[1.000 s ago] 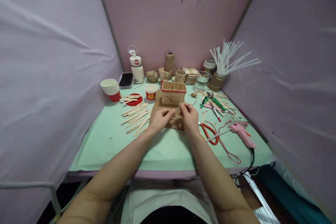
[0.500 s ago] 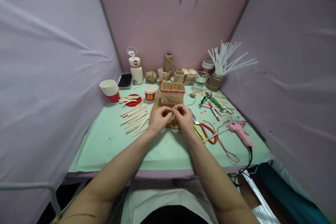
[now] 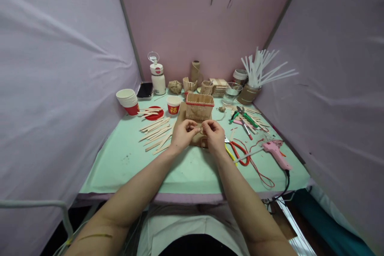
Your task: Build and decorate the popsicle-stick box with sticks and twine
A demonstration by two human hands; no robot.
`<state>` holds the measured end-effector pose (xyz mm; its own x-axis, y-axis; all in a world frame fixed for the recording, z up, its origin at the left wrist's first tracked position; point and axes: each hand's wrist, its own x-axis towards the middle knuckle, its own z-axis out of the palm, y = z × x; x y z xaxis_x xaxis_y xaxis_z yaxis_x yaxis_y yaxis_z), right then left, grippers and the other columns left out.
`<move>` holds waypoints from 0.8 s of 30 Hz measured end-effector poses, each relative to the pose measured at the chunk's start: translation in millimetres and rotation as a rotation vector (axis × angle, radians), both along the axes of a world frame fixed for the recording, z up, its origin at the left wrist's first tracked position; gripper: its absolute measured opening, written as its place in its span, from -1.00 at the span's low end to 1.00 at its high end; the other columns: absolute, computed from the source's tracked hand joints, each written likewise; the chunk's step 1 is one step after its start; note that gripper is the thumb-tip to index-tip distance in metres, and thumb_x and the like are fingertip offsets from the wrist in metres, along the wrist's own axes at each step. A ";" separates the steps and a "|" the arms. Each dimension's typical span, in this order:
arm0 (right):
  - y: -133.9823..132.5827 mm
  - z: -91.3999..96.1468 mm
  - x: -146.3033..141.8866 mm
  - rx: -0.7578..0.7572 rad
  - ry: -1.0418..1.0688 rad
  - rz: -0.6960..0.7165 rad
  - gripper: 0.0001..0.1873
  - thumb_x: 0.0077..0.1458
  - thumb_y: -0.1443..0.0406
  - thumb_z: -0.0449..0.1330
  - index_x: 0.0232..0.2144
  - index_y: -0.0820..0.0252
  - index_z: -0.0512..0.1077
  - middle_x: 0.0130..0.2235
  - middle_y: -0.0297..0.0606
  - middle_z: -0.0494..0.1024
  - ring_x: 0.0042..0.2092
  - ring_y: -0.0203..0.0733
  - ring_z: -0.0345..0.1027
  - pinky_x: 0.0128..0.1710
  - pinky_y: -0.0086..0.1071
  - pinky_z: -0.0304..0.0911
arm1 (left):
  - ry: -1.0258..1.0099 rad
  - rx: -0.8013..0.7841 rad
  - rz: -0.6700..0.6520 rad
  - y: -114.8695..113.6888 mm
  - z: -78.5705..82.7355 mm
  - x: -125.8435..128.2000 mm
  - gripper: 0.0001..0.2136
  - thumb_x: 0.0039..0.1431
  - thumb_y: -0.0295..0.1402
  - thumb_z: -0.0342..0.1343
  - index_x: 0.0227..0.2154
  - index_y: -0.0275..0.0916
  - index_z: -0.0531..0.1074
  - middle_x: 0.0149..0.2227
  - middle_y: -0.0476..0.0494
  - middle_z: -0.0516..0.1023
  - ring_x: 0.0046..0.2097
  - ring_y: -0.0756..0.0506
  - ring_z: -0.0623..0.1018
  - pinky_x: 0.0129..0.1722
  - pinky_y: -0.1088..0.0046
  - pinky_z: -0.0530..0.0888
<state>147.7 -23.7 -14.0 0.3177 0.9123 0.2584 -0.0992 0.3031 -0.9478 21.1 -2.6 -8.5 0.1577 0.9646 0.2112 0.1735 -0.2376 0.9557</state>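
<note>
Right hand: fingers pinch thin tan twine.
Left hand: grip, I can't tell.
Twine: loose pinch might drop it.

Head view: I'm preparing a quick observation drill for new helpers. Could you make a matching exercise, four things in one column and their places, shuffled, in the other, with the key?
Things
1. thin tan twine-like strand
2. rectangular tan box with a red rim
3. pink plastic glue gun
4. white cylindrical bottle

Places
A. near the right edge of the pale green table
B. at the back left, beside a flat black-faced device
C. between the left hand and the right hand
D. on a flat brown board

Pairs: 1-C, 2-D, 3-A, 4-B
</note>
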 end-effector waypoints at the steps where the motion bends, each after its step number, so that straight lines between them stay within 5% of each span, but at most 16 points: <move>1: 0.1 0.2 0.1 0.001 -0.004 0.000 -0.76 -0.03 0.12 0.24 -0.45 0.17 0.40 -0.49 -0.40 0.38 -0.48 -0.34 0.17 -0.43 -0.42 0.16 | -0.002 -0.008 0.004 0.3 -0.1 -0.6 -0.74 -0.07 -0.21 0.24 -0.36 -0.28 0.46 -0.42 -0.07 0.53 -0.38 -0.01 0.46 -0.38 0.50 0.34; 11: -4.2 5.3 -0.7 0.015 -0.103 -0.007 -0.80 -0.05 0.15 0.24 -0.45 0.16 0.41 -0.47 -0.38 0.42 -0.42 -0.30 0.26 -0.35 -0.38 0.20 | -0.063 -0.317 -0.179 1.9 -2.4 -2.3 -0.69 -0.05 -0.10 0.18 -0.54 -0.30 0.42 -0.67 0.09 0.25 -0.61 0.09 0.18 -0.60 0.53 0.07; 19: -1.6 1.0 2.0 -0.135 -0.140 -0.016 -0.70 -0.04 0.05 0.22 -0.48 0.17 0.41 -0.55 -0.43 0.37 -0.56 -0.35 0.09 -0.57 -0.42 0.04 | -0.012 -0.096 -0.080 3.1 6.5 -3.7 -0.78 -0.06 -0.23 0.21 -0.41 -0.28 0.58 -0.37 -0.13 0.60 -0.32 -0.07 0.49 -0.29 0.45 0.38; 24: 0.0 -1.4 3.4 -0.107 -0.186 -0.054 -0.69 -0.04 0.05 0.21 -0.50 0.19 0.41 -0.51 -0.38 0.39 -0.49 -0.31 0.18 -0.49 -0.42 0.12 | -0.088 -0.165 -0.070 1.3 7.4 -2.3 -0.76 -0.07 -0.23 0.22 -0.38 -0.29 0.59 -0.42 -0.11 0.58 -0.37 -0.04 0.48 -0.33 0.46 0.38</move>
